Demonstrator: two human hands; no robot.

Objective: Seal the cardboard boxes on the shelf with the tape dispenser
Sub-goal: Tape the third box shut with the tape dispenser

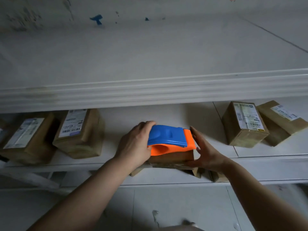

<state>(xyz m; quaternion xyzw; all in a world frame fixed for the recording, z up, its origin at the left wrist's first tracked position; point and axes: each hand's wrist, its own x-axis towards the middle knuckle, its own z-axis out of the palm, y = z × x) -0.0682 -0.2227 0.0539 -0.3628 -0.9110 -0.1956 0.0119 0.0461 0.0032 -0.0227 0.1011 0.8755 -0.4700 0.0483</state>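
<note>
Two bare forearms reach up to a white shelf (166, 114). The left hand (135, 144) grips the blue-and-orange tape dispenser (170, 139), fingers curled over its far left end. The dispenser lies flat on a cardboard box (171, 158). The right hand (206, 152) rests straight-fingered against the dispenser's orange right edge. Labelled boxes (80, 135) sit on either side.

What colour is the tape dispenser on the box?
Blue on top, orange underneath; the tape dispenser shows clearly in the head view.
</note>
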